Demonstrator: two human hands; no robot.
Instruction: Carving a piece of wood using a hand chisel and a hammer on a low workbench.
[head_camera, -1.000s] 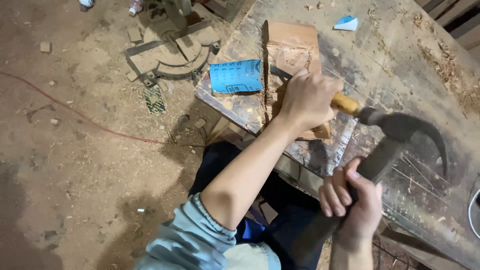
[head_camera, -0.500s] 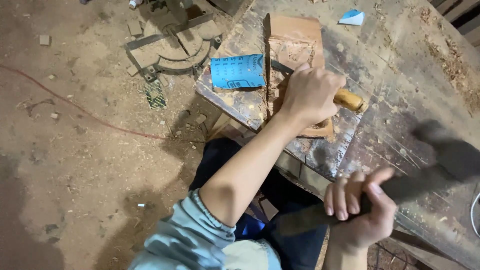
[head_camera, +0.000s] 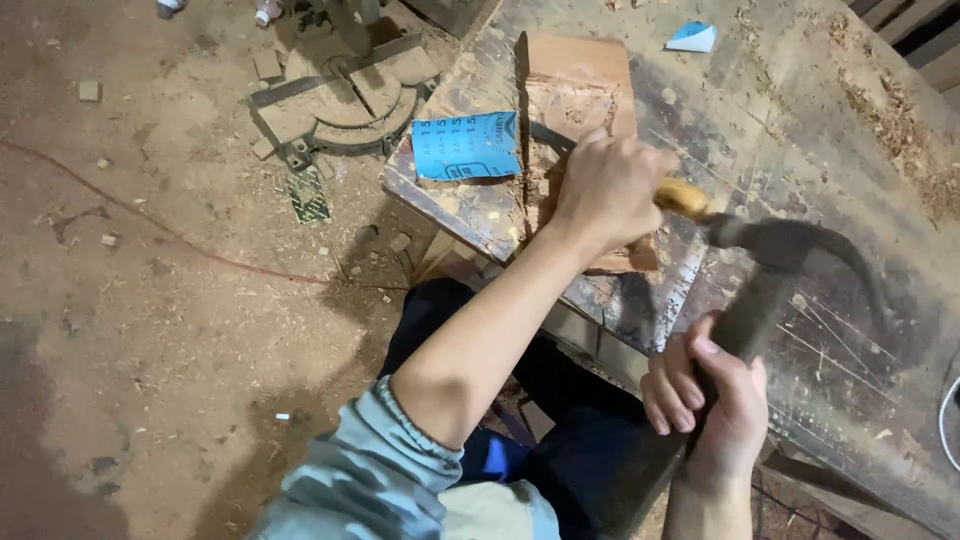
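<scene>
The left hand (head_camera: 610, 190) is closed around a chisel (head_camera: 680, 197) with a yellow handle and keeps its blade on the wood block (head_camera: 580, 90), so the tool stands firm for a blow. The right hand (head_camera: 710, 400) is wrapped tight on the hammer (head_camera: 790, 250), whose head is at the chisel's end. The block lies on the table (head_camera: 800, 120), beside a blue paper (head_camera: 465, 145).

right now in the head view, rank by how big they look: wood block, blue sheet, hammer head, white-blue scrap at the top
1. wood block, partly hidden by the left hand
2. hammer head, blurred and nearer the camera, so unsure against 3
3. blue sheet
4. white-blue scrap
</scene>
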